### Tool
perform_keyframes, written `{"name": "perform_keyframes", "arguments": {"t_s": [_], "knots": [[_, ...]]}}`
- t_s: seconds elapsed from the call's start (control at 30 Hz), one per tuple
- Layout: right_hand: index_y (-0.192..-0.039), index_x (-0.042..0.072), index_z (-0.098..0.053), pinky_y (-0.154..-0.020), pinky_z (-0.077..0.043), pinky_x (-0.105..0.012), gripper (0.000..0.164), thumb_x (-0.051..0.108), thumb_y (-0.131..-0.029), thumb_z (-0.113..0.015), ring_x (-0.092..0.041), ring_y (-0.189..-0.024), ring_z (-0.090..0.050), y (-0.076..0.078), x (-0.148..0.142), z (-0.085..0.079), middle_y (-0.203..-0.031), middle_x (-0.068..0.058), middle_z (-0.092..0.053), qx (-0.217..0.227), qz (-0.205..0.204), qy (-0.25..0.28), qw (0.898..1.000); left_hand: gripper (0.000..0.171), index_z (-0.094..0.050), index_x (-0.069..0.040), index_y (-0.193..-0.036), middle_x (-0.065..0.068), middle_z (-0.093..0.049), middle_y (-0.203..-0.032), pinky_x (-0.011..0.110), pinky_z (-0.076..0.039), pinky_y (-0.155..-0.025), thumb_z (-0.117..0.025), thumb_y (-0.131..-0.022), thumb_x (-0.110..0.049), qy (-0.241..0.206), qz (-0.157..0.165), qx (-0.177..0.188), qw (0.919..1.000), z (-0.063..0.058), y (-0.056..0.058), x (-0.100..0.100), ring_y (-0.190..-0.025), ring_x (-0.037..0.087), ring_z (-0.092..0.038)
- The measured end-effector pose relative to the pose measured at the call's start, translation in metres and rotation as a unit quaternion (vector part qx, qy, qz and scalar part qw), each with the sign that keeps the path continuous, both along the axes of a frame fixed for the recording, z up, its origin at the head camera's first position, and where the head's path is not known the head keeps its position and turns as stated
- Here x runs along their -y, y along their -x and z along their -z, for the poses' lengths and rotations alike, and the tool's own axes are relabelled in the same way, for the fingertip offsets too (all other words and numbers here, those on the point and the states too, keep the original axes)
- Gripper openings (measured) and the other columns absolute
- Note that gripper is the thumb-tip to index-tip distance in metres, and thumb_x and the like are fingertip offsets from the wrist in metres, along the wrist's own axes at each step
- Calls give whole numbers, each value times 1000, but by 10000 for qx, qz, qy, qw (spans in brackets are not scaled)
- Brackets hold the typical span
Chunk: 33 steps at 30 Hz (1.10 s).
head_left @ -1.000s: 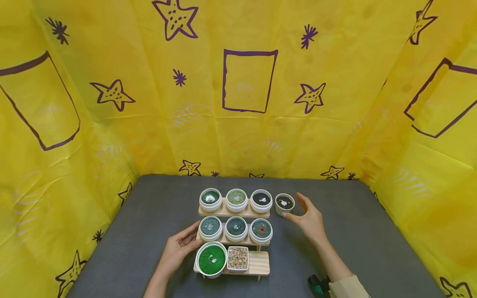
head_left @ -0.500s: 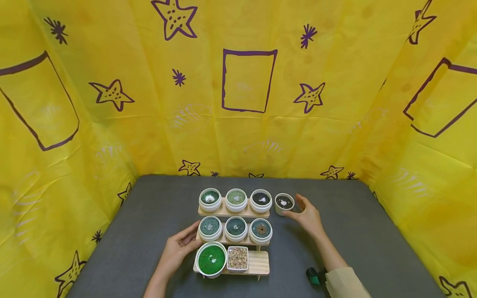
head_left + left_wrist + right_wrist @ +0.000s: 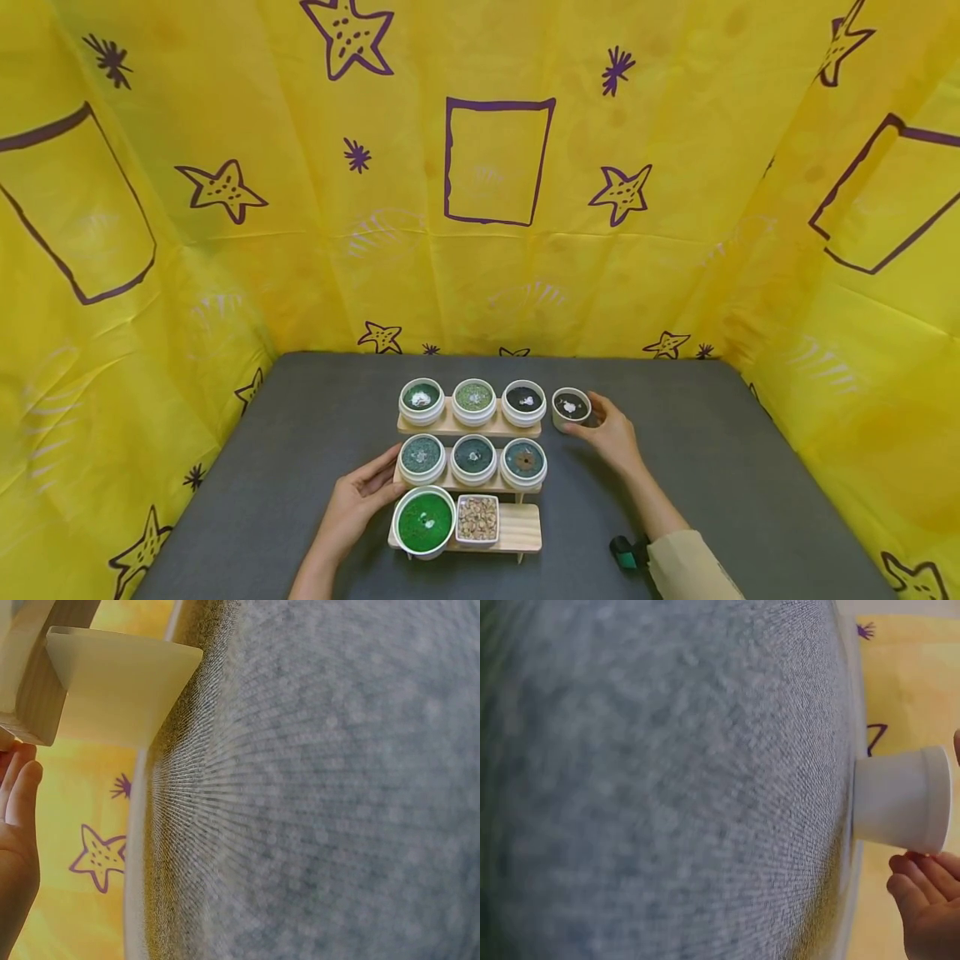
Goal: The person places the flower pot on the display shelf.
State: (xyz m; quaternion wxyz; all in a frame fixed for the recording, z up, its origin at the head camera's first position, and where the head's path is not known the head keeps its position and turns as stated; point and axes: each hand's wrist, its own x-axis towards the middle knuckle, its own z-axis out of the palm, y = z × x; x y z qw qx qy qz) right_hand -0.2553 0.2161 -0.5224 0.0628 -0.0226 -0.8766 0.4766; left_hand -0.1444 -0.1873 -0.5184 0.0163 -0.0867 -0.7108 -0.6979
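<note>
A small white cup (image 3: 572, 411) with a dark filling and a pale patch on top stands upright on the table. My right hand (image 3: 617, 437) pinches it from the right, thumb at the front and fingers at the rim. In the right wrist view, the fingertips of that hand (image 3: 934, 904) meet the cup (image 3: 900, 799) just under its rim. My left hand (image 3: 360, 500) holds the left end of a tiered wooden stand (image 3: 520, 529) at its middle level. The left wrist view has those fingers (image 3: 24, 799) against the plank (image 3: 41, 705).
Several round white bowls with green, teal and dark fillings fill the two upper tiers. A larger bowl with bright green filling (image 3: 425, 523) and a square dish of pale pieces (image 3: 477, 518) sit below. A black-and-green object (image 3: 622, 552) lies by the right sleeve. Yellow cloth (image 3: 495, 275) surrounds the table.
My right hand has moved slightly left, and its fingers have closed in on the small cup. The left hand stays at the stand's left end.
</note>
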Motion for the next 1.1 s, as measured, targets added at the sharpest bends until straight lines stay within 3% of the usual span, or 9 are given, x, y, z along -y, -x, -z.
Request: {"name": "perform_keyframes", "arguments": {"t_s": [0.33, 0.67, 1.1], "knots": [[-135, -4, -54, -99, -53, -50, 74, 25, -75, -87, -40, -117, -64, 4, 5, 3, -129, -27, -64, -260, 260, -256, 9990, 56, -44, 15, -140, -28, -62, -124, 10, -52, -91, -67, -90, 2, -14, 65, -76, 9999, 0, 0, 1, -114, -8, -61], [-130, -5, -57, -92, -58, -46, 67, 21, -75, -87, -39, -109, -69, 6, 7, 5, -121, -27, -68, -418, 327, -145, 9985, 57, -45, 14, -140, -29, -62, -123, 10, -52, -91, -67, -89, 1, -23, 37, 2, 10000, 0, 0, 1, -114, -8, -61], [-132, -4, -57, -91, -59, -42, 67, 18, -76, -86, -38, -110, -69, 0, 4, -3, -124, -26, -66, -468, 398, 133, 9980, 57, -44, 14, -141, -28, -62, -125, 11, -52, -91, -67, -90, 1, -53, 130, -78, 9999, 0, 0, 1, -115, -8, -61]]}}
